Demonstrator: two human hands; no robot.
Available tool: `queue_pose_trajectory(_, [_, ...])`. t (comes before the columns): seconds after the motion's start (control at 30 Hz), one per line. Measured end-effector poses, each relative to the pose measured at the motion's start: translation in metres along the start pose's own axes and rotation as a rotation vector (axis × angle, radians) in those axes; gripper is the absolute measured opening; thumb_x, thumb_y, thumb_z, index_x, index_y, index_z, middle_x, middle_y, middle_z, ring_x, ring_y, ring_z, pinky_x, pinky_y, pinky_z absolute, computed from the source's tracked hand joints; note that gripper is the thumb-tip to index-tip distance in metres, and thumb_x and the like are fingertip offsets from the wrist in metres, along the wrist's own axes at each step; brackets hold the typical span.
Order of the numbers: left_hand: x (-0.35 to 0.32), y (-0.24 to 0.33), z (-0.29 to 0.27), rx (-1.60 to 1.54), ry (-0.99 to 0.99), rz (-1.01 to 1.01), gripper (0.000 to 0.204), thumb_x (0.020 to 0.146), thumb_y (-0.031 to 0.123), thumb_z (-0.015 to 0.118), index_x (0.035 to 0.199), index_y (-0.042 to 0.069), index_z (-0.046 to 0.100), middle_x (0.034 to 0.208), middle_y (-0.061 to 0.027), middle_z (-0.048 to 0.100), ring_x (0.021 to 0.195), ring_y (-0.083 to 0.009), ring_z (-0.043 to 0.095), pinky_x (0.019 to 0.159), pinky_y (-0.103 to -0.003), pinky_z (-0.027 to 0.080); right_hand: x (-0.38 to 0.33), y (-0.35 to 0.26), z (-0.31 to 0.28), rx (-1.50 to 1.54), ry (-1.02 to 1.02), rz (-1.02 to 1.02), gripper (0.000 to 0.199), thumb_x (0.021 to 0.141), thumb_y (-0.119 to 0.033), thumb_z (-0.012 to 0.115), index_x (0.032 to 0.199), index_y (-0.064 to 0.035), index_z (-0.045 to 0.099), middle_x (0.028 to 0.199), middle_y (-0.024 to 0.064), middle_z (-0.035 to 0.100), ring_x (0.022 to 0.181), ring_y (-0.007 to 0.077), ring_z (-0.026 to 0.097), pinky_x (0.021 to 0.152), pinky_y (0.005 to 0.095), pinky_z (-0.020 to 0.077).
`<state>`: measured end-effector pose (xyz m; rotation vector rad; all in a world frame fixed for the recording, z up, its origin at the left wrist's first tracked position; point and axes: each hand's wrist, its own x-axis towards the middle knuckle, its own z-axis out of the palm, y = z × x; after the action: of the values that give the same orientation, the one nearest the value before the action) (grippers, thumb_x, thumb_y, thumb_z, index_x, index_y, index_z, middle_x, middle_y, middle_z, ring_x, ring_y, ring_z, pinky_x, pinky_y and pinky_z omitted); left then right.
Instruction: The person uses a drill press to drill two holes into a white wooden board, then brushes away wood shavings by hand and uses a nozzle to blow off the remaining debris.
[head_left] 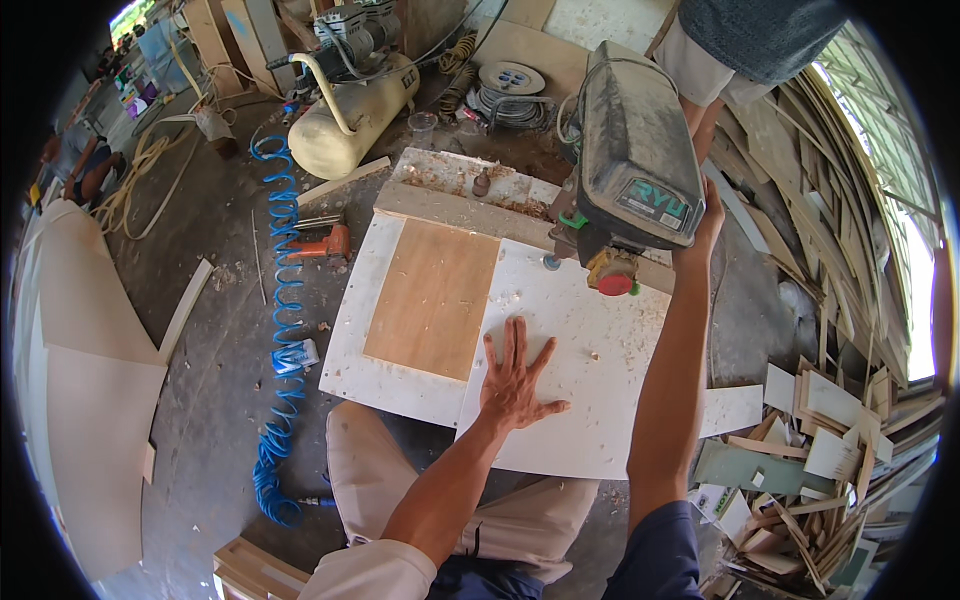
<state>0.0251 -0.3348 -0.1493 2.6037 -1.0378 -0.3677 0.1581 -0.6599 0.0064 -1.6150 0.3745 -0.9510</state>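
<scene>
My left hand (515, 380) lies flat with spread fingers on a white board (560, 440) strewn with wood shavings. Beside that board is a brown plywood panel (432, 298), set on the white work table (350, 345). A wooden strip (460, 212) runs along their far edge. Over the far right of the board stands the dusty dark head of a drill press (640, 140), with a red button (614, 285) low on its front. Raised along the machine's right side, my right hand (704, 235) has its fingers curled; the machine hides what they grip.
A cream air compressor (350, 120) stands far left, with a coiled blue hose (285, 290) and an orange power tool (322, 243) on the floor. Wood offcuts (820, 450) heap at right. Another person (745, 50) stands behind the drill press; a cable reel (510, 78) lies beyond.
</scene>
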Motion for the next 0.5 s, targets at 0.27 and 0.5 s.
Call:
queue_pose_trajectory(0.27, [0.0,0.001,0.002,-0.02,0.016,0.014,0.115,0.077,0.089,0.054,0.166,0.024,0.023,0.167,-0.0348,-0.003,0.157,-0.0478,-0.008,0.119,-0.072,-0.001,0.065,0.053,0.0,-0.449,0.066,-0.028,0.034,0.103,-0.033,0.064,0.097,0.0004,0.068,0.075,0.0084,0.062,0.072,0.0156,0.051,0.07,0.0332,0.0476])
queue_pose_trajectory(0.5, [0.0,0.003,0.004,0.036,0.025,0.018,0.116,0.077,0.094,0.046,0.166,0.023,0.023,0.167,-0.0361,-0.002,0.156,-0.0496,-0.007,0.117,-0.074,0.001,-0.017,-0.017,0.01,0.168,0.087,0.083,0.032,0.108,-0.029,0.052,0.108,-0.0005,0.067,0.093,0.0052,0.065,0.085,0.0139,0.059,0.08,0.0323,0.049])
